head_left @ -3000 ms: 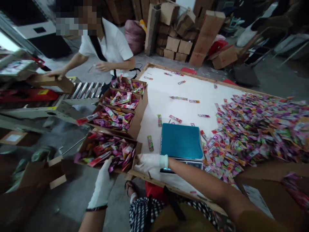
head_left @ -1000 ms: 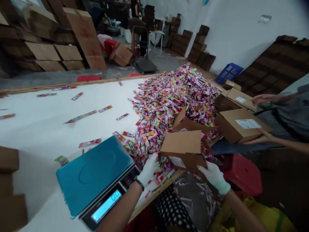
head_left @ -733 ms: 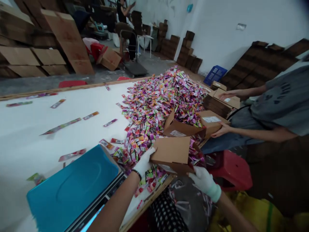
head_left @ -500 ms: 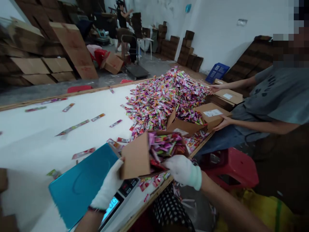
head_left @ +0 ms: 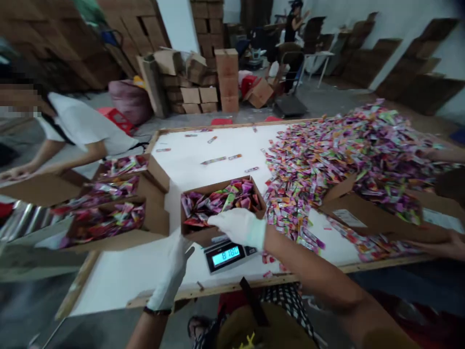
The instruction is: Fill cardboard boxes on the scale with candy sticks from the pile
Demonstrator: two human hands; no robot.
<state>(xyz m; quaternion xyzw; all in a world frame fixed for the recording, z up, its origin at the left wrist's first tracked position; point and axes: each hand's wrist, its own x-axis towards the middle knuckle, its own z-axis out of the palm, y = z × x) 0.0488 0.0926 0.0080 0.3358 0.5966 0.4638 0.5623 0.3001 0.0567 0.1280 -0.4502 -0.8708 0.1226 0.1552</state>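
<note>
An open cardboard box [head_left: 203, 236] full of small colourful packets [head_left: 228, 198] rests on the scale [head_left: 225, 256], whose lit display shows digits. My right hand [head_left: 236, 225], in a white glove, is at the box's front edge over the packets, fingers together; whether it pinches a packet or the edge is too small to tell. Beside the box's front left corner is my left hand [head_left: 172, 271], also gloved, blurred, its fingers partly spread and holding nothing. To the right, a large heap of packets [head_left: 301, 179] covers the white table [head_left: 189, 169].
Filled open boxes [head_left: 156, 213] stand at the left end, where a person in a white shirt [head_left: 83, 121] handles a flap. At the right, a person's hand [head_left: 450, 245] holds another open box [head_left: 385, 218]. Loose packets lie across the table; stacked cartons [head_left: 227, 77] stand behind.
The view has swung left. The box has gone from my two hands onto the scale, covering its blue plate. My left hand has come off the box; my right hand remains at it.
</note>
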